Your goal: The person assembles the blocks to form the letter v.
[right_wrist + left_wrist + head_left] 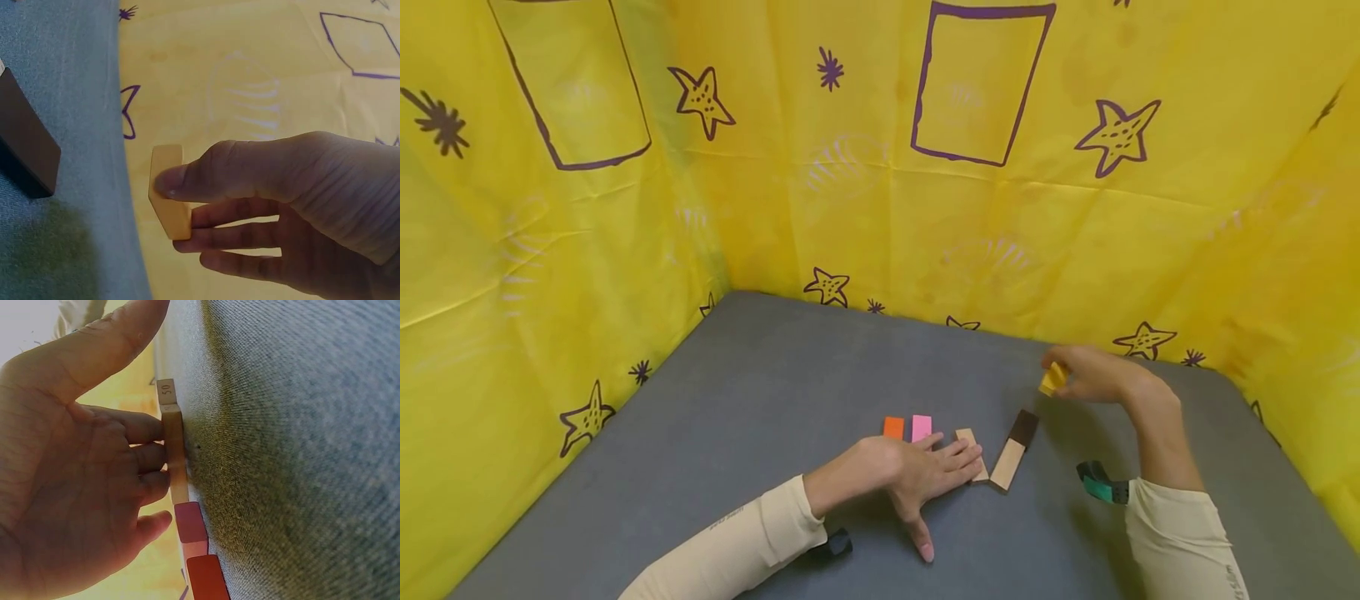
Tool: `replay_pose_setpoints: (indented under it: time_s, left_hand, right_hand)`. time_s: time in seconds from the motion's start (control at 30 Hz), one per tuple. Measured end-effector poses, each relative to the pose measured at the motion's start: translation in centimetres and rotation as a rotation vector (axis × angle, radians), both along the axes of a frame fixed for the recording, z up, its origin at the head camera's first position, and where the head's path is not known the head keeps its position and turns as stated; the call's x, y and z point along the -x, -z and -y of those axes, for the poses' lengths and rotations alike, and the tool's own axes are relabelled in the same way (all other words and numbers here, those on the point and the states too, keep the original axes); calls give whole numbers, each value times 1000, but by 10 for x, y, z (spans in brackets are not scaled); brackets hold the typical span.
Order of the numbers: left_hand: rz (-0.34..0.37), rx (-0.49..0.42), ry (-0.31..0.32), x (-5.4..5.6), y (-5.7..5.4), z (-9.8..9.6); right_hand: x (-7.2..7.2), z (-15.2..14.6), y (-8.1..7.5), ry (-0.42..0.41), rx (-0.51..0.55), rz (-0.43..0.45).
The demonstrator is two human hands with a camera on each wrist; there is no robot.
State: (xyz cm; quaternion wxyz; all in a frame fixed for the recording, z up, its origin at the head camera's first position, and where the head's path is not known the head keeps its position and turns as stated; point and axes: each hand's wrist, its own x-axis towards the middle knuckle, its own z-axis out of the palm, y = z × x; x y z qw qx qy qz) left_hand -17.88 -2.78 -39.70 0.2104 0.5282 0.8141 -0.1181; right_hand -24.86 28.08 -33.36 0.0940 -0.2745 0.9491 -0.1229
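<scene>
Between its thumb and fingers my right hand (pixel 1093 375) pinches a yellow block (pixel 1053 379), held above the grey surface. The right wrist view shows the thumb lying across that yellow block (pixel 170 197). My left hand (pixel 934 473) is spread, its straight fingertips touching a light wooden block (pixel 965 437), partly hidden by the fingers. Beside it a second light wooden block (pixel 1007 465) lies at an angle, and a dark brown block (pixel 1023 429) lies end to end with that one. Left of these are a pink block (pixel 922 426) and an orange block (pixel 893 427).
A grey cloth-like surface (pixel 790 358) lies under the blocks. Yellow fabric (pixel 865 208) printed with purple stars and frames rises along the back and sides. Black wrist camera straps show below the left wrist (pixel 837 543) and, with a teal part, by the right wrist (pixel 1102 483).
</scene>
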Motion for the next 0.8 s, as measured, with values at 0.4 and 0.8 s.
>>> replay_pose_setpoints:
  time_s: [0.4,0.8]
  left_hand:
    - [-13,-2,26,0,0,-2]
    - [-26,3,19,-1,1,-2]
  right_hand:
    - [10,-2,15,15,-6,34]
    - [14,-6,32,3,7,48]
